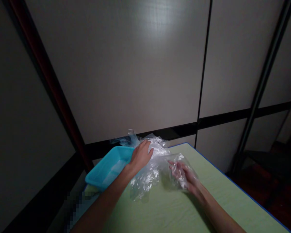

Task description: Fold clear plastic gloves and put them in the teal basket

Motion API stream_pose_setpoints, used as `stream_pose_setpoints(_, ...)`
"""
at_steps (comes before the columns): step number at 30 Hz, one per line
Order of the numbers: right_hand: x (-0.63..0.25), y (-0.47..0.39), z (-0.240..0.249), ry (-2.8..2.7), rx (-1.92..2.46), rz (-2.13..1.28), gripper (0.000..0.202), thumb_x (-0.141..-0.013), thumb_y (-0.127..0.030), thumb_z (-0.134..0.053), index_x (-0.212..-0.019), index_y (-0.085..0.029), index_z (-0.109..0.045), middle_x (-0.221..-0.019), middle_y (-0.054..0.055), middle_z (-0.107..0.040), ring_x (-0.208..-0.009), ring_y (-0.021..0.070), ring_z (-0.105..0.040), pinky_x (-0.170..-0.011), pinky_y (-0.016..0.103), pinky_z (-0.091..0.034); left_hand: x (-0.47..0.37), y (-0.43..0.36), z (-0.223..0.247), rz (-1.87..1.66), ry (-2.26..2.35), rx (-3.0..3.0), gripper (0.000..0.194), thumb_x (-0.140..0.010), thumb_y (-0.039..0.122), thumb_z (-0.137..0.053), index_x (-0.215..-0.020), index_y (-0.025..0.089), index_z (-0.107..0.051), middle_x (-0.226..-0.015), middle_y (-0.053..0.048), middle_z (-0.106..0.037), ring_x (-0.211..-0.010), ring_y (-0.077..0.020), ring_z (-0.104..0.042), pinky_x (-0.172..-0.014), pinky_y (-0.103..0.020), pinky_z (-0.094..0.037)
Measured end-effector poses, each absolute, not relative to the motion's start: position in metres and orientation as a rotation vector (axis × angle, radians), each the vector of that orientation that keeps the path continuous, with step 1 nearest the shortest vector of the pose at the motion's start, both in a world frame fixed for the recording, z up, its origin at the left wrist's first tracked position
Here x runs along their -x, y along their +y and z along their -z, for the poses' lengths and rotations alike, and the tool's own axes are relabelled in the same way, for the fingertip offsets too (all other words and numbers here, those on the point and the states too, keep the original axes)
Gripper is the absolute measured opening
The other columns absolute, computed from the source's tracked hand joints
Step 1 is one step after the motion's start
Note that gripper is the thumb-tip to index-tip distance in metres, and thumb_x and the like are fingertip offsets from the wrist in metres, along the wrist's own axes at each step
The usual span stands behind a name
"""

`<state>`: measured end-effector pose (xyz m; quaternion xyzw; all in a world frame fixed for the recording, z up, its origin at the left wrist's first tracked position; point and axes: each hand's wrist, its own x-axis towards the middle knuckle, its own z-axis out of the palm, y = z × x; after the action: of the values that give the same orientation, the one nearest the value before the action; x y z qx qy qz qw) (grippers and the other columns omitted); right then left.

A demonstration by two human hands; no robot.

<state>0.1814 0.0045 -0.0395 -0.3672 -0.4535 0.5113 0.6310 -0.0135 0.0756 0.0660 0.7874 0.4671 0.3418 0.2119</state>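
A pile of clear crinkled plastic bags (145, 178) lies on the green tabletop (155, 213). My left hand (142, 153) is over the upper part of the pile, fingers extended and slightly apart, pointing toward the far edge. My right hand (180, 173) is inside or behind a clear plastic bag to the right of the pile; the film covers its fingers, and the index finger points left. Left of the pile sits a turquoise plastic basin (97, 173), partly behind my left forearm, with something pale inside it.
Large pale cabinet panels (135, 71) with dark strips stand behind the table. A blue edge trims the table on the right. A dark piece of furniture (269, 165) is at the far right.
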Motion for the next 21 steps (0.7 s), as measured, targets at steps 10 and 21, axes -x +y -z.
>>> stream_pose_setpoints(10, -0.177, -0.017, 0.040, -1.225, 0.819, -1.410, 0.044, -0.086, -0.045, -0.033, -0.100, -0.015, -0.063, -0.109, 0.010, -0.062, -0.106, 0.0198, -0.053, -0.089, 0.037, -0.039, 0.032, -0.018, 0.030, -0.909, 0.809, -1.440, 0.050, -0.075, 0.061, -0.045, -0.098, 0.019, -0.062, -0.101, -0.010, -0.064, -0.095, -0.0284, -0.059, -0.078, -0.041, -0.046)
stream_pose_setpoints(21, -0.186, -0.017, 0.045, -1.202, 0.777, -1.750, 0.041, -0.076, -0.049, -0.052, -0.100, -0.017, -0.060, -0.106, 0.014, -0.063, -0.095, 0.0241, -0.060, -0.079, 0.043, -0.044, 0.044, -0.017, 0.051, -1.041, 0.707, -0.938, 0.064, -0.057, 0.023, -0.076, -0.116, 0.022, -0.053, -0.076, 0.000, -0.065, -0.060, -0.0112, -0.057, -0.058, -0.021, -0.043)
